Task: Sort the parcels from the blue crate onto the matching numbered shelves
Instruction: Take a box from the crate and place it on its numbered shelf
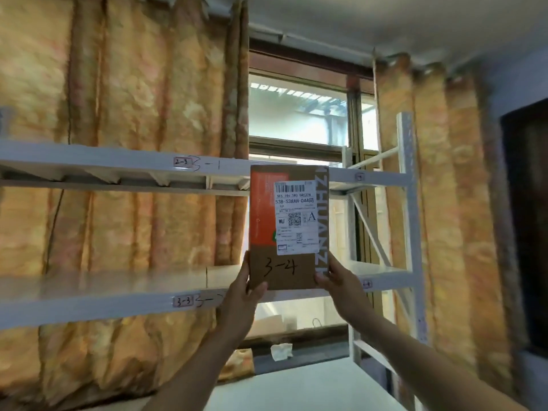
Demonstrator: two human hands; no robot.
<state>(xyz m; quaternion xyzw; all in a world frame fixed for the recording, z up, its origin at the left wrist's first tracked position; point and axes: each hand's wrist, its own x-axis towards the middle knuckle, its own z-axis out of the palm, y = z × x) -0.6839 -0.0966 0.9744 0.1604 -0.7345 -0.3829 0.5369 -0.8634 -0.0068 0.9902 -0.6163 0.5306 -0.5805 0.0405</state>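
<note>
One parcel (289,226) between left hand (241,295), right hand (341,287)

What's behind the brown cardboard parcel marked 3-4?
The white metal shelf rack and a bright window show around the brown cardboard parcel, held by left hand and right hand. The shelf stretch directly behind it is covered.

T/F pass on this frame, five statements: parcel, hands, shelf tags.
1. The left hand and the right hand both hold the parcel. True.
2. The parcel's handwritten mark reads 2-1. False: it reads 3-4.
3. The parcel lies flat. False: it is upright, gripped at its lower corners.
4. A tag on the lower shelf reads 3-3. True.
5. The curtains are blue. False: they are orange.
</note>
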